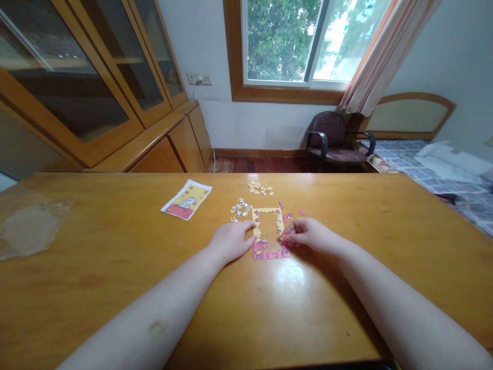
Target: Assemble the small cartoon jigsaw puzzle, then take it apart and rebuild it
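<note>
My left hand (231,241) lies on the wooden table (308,303), its fingertips at the left side of a partly assembled jigsaw border (269,252) with yellow and pink pieces. My right hand (310,235) reaches the border's right side, fingertips pinched together; any piece between them is hidden. Loose white-patterned pieces (241,208) lie just left of the border's top. Yellow pieces (261,188) form a small cluster beyond it, and a few pink pieces (288,216) lie to its right. A picture card (186,199) in yellow and red lies further left.
A clear plastic sheet (33,228) lies at the table's left. A wooden cabinet with glass doors (77,87) stands beyond the far edge, with a window (279,46) and a dark chair (335,139) at the back. A bed with a checked cover (442,177) is at the right.
</note>
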`<control>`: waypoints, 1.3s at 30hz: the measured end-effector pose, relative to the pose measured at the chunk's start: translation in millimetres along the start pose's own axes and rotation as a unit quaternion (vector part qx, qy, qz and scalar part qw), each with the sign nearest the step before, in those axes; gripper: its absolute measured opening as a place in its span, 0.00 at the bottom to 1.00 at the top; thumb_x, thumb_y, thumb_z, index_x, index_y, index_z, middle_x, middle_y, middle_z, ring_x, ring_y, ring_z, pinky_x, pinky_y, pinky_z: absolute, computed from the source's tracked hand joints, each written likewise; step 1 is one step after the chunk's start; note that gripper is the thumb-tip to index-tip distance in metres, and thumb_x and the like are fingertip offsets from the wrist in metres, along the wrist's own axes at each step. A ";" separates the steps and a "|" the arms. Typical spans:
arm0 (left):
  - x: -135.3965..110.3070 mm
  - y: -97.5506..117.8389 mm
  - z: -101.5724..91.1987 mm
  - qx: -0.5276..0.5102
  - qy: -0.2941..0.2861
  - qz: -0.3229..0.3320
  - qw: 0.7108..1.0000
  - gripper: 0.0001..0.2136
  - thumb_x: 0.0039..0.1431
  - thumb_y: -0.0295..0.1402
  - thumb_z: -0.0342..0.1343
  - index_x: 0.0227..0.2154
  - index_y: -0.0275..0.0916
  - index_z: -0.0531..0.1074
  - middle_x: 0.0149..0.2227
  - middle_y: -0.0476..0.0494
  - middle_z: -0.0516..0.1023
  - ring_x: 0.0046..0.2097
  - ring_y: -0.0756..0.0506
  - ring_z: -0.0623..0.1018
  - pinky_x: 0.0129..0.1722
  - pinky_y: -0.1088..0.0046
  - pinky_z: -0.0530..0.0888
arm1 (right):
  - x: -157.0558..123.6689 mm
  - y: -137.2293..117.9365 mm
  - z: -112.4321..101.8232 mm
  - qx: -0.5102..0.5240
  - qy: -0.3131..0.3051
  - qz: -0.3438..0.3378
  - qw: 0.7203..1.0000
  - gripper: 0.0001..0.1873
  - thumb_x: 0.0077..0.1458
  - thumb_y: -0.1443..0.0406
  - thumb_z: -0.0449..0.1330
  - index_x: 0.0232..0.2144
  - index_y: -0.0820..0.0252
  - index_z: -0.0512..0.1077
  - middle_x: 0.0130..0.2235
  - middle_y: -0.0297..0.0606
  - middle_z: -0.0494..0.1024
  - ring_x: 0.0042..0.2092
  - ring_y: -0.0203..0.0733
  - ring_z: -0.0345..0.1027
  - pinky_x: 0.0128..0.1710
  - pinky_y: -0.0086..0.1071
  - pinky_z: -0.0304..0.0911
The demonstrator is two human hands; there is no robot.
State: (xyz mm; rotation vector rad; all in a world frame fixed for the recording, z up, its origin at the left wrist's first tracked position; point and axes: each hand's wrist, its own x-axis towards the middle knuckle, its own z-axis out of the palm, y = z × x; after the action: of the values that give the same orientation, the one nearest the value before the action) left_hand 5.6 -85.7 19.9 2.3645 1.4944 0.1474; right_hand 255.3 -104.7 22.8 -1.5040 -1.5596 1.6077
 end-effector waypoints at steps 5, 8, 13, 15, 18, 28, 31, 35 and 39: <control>-0.5 0.8 -0.8 0.002 0.001 -0.001 1.000 0.17 0.58 0.42 0.51 0.49 0.49 0.72 0.43 0.46 0.80 0.42 0.42 0.78 0.39 0.69 0.71 | 1.1 0.5 -2.2 0.030 0.032 -0.016 0.999 0.17 0.41 0.56 0.68 0.27 0.61 0.69 0.25 0.34 0.74 0.28 0.36 0.68 0.30 0.30 0.62; -0.4 0.7 -0.9 0.004 0.002 0.000 1.000 0.16 0.58 0.42 0.51 0.48 0.48 0.72 0.43 0.46 0.80 0.41 0.42 0.78 0.38 0.69 0.71 | 2.1 1.2 -0.7 0.047 0.026 -0.029 0.998 0.18 0.42 0.55 0.68 0.28 0.62 0.69 0.26 0.36 0.75 0.30 0.37 0.70 0.33 0.31 0.63; 0.0 -0.4 -0.1 0.003 0.010 0.006 1.000 0.16 0.57 0.42 0.51 0.47 0.47 0.72 0.42 0.45 0.80 0.40 0.42 0.79 0.37 0.68 0.71 | 4.2 4.3 1.1 0.005 0.018 -0.045 0.999 0.18 0.43 0.55 0.67 0.31 0.63 0.70 0.29 0.36 0.76 0.32 0.37 0.70 0.35 0.32 0.63; -0.3 -0.7 0.1 -0.006 0.018 0.013 1.000 0.16 0.58 0.41 0.51 0.47 0.47 0.72 0.42 0.45 0.80 0.41 0.42 0.79 0.38 0.69 0.71 | 2.5 3.5 1.6 -0.034 0.023 -0.056 0.998 0.16 0.46 0.56 0.65 0.31 0.63 0.71 0.29 0.37 0.76 0.32 0.37 0.69 0.34 0.31 0.63; -1.0 -0.8 -0.2 -0.033 0.040 0.026 0.998 0.16 0.59 0.41 0.50 0.47 0.46 0.72 0.40 0.46 0.81 0.40 0.43 0.79 0.38 0.70 0.71 | -3.8 -1.6 7.9 -0.143 0.042 -0.082 0.985 0.09 0.51 0.61 0.62 0.33 0.62 0.73 0.28 0.36 0.76 0.29 0.36 0.68 0.32 0.31 0.62; -1.0 -1.0 1.3 -0.026 0.036 0.067 0.997 0.12 0.59 0.37 0.51 0.41 0.45 0.75 0.35 0.47 0.80 0.37 0.45 0.78 0.37 0.72 0.70 | -5.9 -4.6 53.8 -0.305 0.088 -0.226 0.921 0.06 0.51 0.69 0.61 0.34 0.58 0.75 0.36 0.37 0.77 0.38 0.38 0.69 0.41 0.32 0.63; -0.7 -0.7 1.5 -0.028 0.036 0.067 0.997 0.11 0.59 0.37 0.51 0.41 0.45 0.75 0.34 0.47 0.80 0.37 0.46 0.78 0.37 0.73 0.70 | -3.7 -1.6 55.8 -0.316 0.096 -0.221 0.917 0.05 0.52 0.65 0.62 0.33 0.58 0.75 0.35 0.37 0.76 0.38 0.39 0.69 0.42 0.33 0.64; -0.3 -0.8 1.2 -0.029 0.036 0.063 0.997 0.11 0.59 0.37 0.51 0.41 0.45 0.75 0.33 0.48 0.80 0.36 0.45 0.78 0.37 0.73 0.70 | -3.3 -0.7 56.5 -0.325 0.091 -0.221 0.915 0.05 0.52 0.64 0.63 0.33 0.58 0.76 0.35 0.37 0.76 0.38 0.39 0.69 0.41 0.33 0.64; 0.1 -1.3 1.0 -0.030 0.033 0.059 0.997 0.11 0.59 0.37 0.51 0.41 0.45 0.75 0.33 0.47 0.80 0.37 0.46 0.78 0.38 0.73 0.70 | -3.2 -0.7 57.5 -0.340 0.081 -0.230 0.908 0.06 0.53 0.64 0.62 0.34 0.58 0.76 0.35 0.38 0.76 0.38 0.39 0.69 0.42 0.32 0.64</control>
State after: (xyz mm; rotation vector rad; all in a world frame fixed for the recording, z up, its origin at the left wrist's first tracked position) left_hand 4.8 -85.4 18.5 2.4207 1.3591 0.2980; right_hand 205.4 -131.2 11.6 -1.3621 -2.2913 0.6768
